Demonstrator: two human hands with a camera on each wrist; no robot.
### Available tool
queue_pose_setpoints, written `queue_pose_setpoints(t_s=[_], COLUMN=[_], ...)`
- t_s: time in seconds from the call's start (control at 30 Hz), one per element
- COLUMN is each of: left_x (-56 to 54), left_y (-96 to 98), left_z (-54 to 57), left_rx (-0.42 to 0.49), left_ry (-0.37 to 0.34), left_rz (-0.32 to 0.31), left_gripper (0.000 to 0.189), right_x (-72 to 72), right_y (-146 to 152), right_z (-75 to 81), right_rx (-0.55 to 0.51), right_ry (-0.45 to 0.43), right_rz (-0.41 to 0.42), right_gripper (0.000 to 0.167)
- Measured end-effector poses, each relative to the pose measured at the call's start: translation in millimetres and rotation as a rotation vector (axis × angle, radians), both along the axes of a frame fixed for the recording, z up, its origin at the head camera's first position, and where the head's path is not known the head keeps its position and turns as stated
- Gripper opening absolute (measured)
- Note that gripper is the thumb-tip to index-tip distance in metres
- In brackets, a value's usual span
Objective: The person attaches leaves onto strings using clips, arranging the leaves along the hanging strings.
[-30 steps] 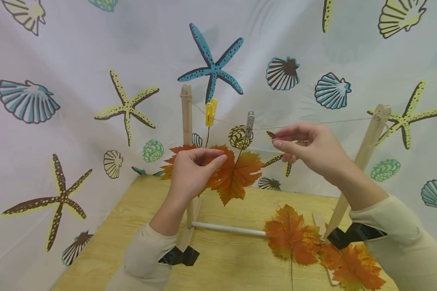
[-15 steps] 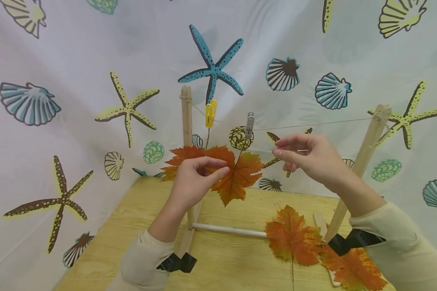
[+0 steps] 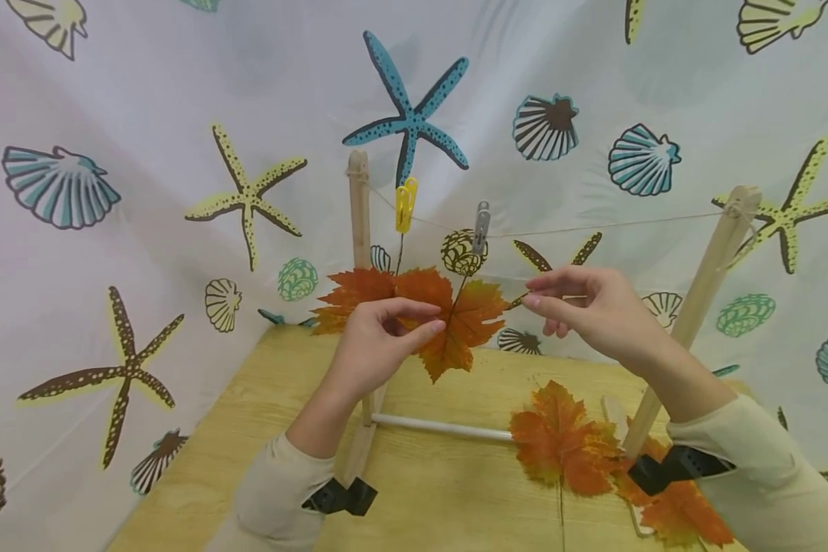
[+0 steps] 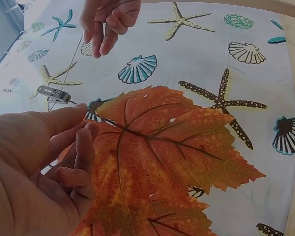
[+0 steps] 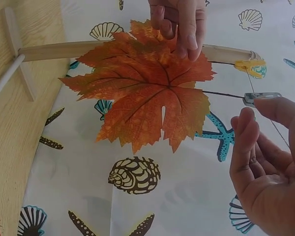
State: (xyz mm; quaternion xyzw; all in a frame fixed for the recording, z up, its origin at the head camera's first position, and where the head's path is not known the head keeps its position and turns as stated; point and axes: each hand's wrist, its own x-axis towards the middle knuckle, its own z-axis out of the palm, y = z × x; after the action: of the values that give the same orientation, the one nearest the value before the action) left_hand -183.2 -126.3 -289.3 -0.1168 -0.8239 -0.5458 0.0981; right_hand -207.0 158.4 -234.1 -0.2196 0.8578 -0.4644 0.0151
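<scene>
An orange maple leaf (image 3: 474, 322) hangs by its dark stem from a grey clothespin (image 3: 481, 228) on a string. Farther left, a yellow clothespin (image 3: 404, 207) carries a second leaf (image 3: 355, 291), partly hidden behind the first leaf and my left hand. My left hand (image 3: 376, 341) is in front of the leaves, thumb and index finger apart with nothing visible between them. To the right of the hanging leaf, below the string, my right hand (image 3: 603, 310) hovers with loosely bent fingers, holding nothing. The right wrist view shows its thumb overlapping the grey clothespin (image 5: 260, 97); the head view shows them apart.
The string runs between a left wooden post (image 3: 360, 215) and a right wooden post (image 3: 707, 291). A white rod (image 3: 441, 428) lies low between them. Two more leaves, a nearer-left leaf (image 3: 559, 437) and a right leaf (image 3: 683, 510), lie on the wooden table (image 3: 455, 498).
Both hands have sunk a little from the string, and the left has shifted slightly right. The whole head view has shifted slightly. Both clothespins and leaves still hang on the string.
</scene>
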Motion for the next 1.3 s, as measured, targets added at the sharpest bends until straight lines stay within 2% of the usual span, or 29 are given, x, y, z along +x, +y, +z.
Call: queue_pose_setpoints(t_s=[0.23, 0.47, 0.73, 0.87, 1.03, 1.3], left_x=[-1.6, -0.8, 0.8, -0.6, -0.8, -0.3], left_y=[5.9, 9.4, 14.8, 16.1, 18.5, 22.0], left_z=[-2.7, -7.3, -11.8, -13.0, -14.5, -16.6], left_rx=[0.003, -0.036, -0.052, -0.041, -0.038, -0.033], left_ry=[-0.013, -0.01, -0.038, -0.023, -0.028, -0.039], left_rz=[-0.037, -0.053, -0.142, -0.184, -0.216, -0.261], left_gripper=[0.022, 0.02, 0.022, 0.022, 0.018, 0.016], right_x=[4.5, 7.5, 12.2, 13.9, 16.6, 22.5], right_y=[2, 0, 3, 4, 4, 5], right_z=[-7.3, -17.1, -25.8, -29.2, -33.7, -42.0], right_rx=[-0.016, 0.0, 0.013, 0.02, 0.034, -0.009], right_ry=[-0.002, -0.051, -0.033, -0.051, -0.054, -0.105], right_rz=[0.019, 0.03, 0.044, 0.04, 0.038, 0.042], right_gripper=[0.032, 0.031, 0.03, 0.032, 0.033, 0.032])
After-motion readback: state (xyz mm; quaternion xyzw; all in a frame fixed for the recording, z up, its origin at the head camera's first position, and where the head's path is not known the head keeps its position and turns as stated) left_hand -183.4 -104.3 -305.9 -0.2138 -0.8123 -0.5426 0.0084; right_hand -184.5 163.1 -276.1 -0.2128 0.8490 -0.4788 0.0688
